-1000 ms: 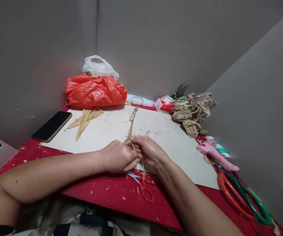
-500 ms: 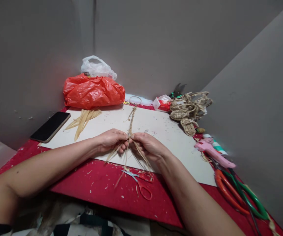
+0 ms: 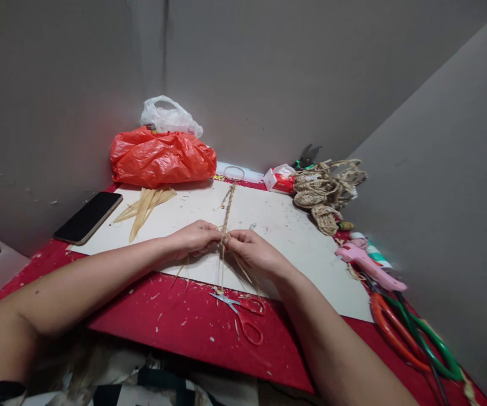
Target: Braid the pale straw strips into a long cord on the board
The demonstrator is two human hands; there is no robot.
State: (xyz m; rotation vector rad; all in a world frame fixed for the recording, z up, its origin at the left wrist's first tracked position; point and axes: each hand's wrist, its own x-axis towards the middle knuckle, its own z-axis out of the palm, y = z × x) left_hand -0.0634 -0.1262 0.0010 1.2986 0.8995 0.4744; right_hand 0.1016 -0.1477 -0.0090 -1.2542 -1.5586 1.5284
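Note:
A thin braid of straw-coloured fibre (image 3: 228, 211) runs from a ring (image 3: 233, 173) at the back of the white board toward me. My left hand (image 3: 196, 238) pinches the braid's near end from the left. From the right, my right hand (image 3: 249, 248) pinches it at the same spot, the fingertips almost meeting. Loose strands (image 3: 221, 268) hang below both hands toward the board's front edge. Just in front lie small scissors (image 3: 241, 316) with orange-red handles, blades apart. Dried flat leaf strips (image 3: 148, 208) rest to the left.
A phone (image 3: 88, 217) lies on the left edge of the white board (image 3: 302, 248). Behind are an orange plastic bag (image 3: 162, 158) and a white bag (image 3: 169, 117). Coiled braided cord (image 3: 325, 189), a pink glue gun (image 3: 370, 265) and large-handled shears (image 3: 399, 330) line the right.
My hands still pinch the braid at nearly the same place. The fingers have shifted slightly, and the loose strands have swung and now hang more steeply.

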